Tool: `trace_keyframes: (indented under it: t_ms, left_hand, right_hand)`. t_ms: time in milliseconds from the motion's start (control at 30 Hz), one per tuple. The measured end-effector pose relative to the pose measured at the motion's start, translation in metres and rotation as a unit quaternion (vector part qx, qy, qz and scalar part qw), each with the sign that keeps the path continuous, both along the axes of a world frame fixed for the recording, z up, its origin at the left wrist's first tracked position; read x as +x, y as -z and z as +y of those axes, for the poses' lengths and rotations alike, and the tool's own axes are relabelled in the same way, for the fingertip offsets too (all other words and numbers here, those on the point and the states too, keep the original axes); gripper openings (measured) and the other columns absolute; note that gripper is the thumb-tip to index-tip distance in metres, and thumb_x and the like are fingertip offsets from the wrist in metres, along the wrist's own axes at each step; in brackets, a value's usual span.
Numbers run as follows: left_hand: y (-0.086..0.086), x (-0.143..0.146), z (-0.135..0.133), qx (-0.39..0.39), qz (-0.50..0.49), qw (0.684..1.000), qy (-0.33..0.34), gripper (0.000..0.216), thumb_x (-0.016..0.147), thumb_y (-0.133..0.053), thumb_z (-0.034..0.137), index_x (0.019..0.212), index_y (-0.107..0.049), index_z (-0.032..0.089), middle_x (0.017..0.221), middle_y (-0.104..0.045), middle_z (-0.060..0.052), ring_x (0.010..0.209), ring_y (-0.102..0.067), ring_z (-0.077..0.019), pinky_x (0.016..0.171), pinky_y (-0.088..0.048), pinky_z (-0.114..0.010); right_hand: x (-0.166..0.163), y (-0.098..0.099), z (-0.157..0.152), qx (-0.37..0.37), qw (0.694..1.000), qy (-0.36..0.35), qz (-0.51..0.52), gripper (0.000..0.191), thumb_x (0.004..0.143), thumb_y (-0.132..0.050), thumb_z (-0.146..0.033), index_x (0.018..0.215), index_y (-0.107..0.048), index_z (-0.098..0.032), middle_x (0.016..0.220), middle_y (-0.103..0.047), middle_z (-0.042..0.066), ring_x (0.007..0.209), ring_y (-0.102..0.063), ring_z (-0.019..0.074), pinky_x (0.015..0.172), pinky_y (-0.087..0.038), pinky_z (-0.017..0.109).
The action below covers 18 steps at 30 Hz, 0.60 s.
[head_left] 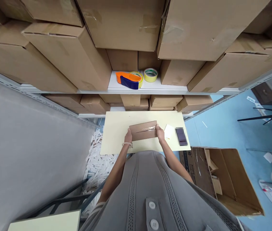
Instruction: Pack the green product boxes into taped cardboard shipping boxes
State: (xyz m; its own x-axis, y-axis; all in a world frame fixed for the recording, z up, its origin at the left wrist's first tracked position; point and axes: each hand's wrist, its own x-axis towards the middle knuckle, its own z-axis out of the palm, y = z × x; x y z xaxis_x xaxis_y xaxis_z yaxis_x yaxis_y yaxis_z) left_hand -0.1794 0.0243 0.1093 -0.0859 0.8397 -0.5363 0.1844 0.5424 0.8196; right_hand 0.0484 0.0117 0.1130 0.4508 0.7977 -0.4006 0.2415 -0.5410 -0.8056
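Over the pale yellow tabletop point(115, 123) I hold a small cardboard box point(142, 136) between both hands. A strip of shiny clear tape runs along its middle seam, mostly on the right half. My left hand point(128, 137) grips the box's left end, a pale band around the wrist. My right hand point(160, 132) is closed on the right end. The box is tilted slightly, its right end farther from me. Just right of my right hand lie a white paper point(168, 131) and a dark, pixelated flat item point(181, 136).
An orange and blue tape dispenser point(128, 79) and a tape roll point(150, 75) sit on the shelf point(150, 86) ahead, among stacked cartons point(126, 25). A large open carton point(236, 183) stands on the floor at right. Shredded paper point(101, 163) lies at left beside the wall.
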Motion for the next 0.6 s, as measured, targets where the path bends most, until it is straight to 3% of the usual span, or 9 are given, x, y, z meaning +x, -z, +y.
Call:
trace_keyframes:
  t_ms: [67,167,300,467,600]
  left_hand:
    - [-0.004,-0.002,0.002,0.009,-0.04,0.999,-0.022,0.068,0.091,-0.024,0.064,0.116,-0.063,0.015,0.131,-0.058,-0.015,0.13,-0.046,-0.0296,0.107,-0.036,-0.04]
    - [-0.016,-0.003,0.008,0.081,-0.157,0.983,-0.055,0.074,0.091,-0.015,0.067,0.119,-0.062,0.017,0.134,-0.057,-0.009,0.131,-0.046,-0.0224,0.111,-0.032,-0.036]
    - [-0.042,-0.007,0.016,0.114,-0.227,0.961,-0.107,0.076,0.089,-0.013,0.07,0.116,-0.063,0.019,0.131,-0.059,-0.009,0.128,-0.05,-0.0221,0.109,-0.035,-0.038]
    - [-0.063,-0.018,0.016,0.128,-0.212,0.965,-0.089,0.064,0.089,-0.025,0.069,0.122,-0.059,0.025,0.135,-0.056,-0.007,0.126,-0.051,-0.0238,0.098,-0.045,-0.038]
    - [-0.052,-0.022,0.011,0.126,-0.166,0.975,-0.075,0.053,0.088,-0.042,0.061,0.122,-0.058,0.024,0.135,-0.057,-0.007,0.125,-0.051,-0.025,0.097,-0.045,-0.038]
  right_hand:
    - [0.005,-0.011,0.001,0.061,0.994,0.033,0.081,0.066,0.082,-0.034,-0.072,0.103,-0.07,-0.021,0.107,-0.071,0.007,0.108,-0.059,0.0263,0.095,-0.041,0.037]
    - [0.012,-0.032,0.009,0.17,0.963,0.061,0.198,0.066,0.082,-0.036,-0.072,0.099,-0.071,-0.019,0.103,-0.072,0.006,0.107,-0.06,0.0229,0.097,-0.041,0.035]
    - [0.02,-0.06,0.018,0.264,0.93,0.074,0.244,0.06,0.084,-0.038,-0.07,0.091,-0.07,-0.02,0.099,-0.072,0.005,0.101,-0.062,0.021,0.096,-0.04,0.034]
    - [0.02,-0.07,0.014,0.248,0.949,0.042,0.189,0.055,0.085,-0.036,-0.068,0.088,-0.064,-0.02,0.094,-0.067,0.004,0.097,-0.059,0.0203,0.089,-0.042,0.033]
    - [0.011,-0.051,0.003,0.202,0.971,0.024,0.125,0.044,0.081,-0.046,-0.066,0.078,-0.051,-0.023,0.083,-0.058,0.0,0.087,-0.053,0.018,0.083,-0.041,0.03]
